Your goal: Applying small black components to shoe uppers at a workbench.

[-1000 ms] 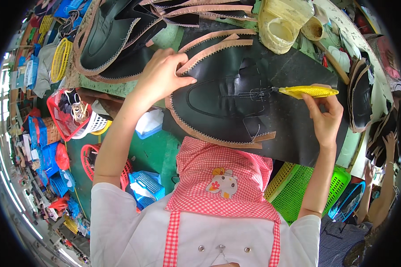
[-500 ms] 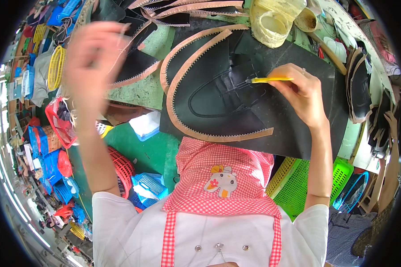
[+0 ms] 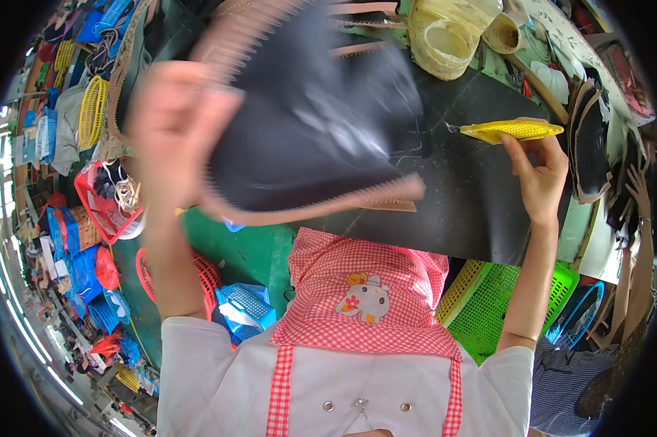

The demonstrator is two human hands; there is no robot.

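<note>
A black leather shoe upper (image 3: 292, 146) with a tan, notched border is lifted off the black work board (image 3: 467, 211), smeared by motion. My left hand (image 3: 171, 127) is closed on its left edge, also blurred. Between the thumb and fingers of my right hand (image 3: 541, 171) is a flat, yellow, dimpled tool (image 3: 514, 131) with a small dark tip, perhaps a brush. It hangs over the board, pointing left, apart from the leather. Part of another piece on the board is hidden beneath the raised upper.
Behind the board stands a yellowish, crusted pot (image 3: 445, 44). Stacked black pieces (image 3: 589, 138) lie at the right, near another person's hand (image 3: 638, 193). A green basket (image 3: 481, 309) sits below the board, and a red basket (image 3: 99, 200) is at the left.
My left hand, empty before, has taken hold of the upper and raised it from the board. My right hand has drawn the yellow tool rightward, off the leather, and turned its flat side into view.
</note>
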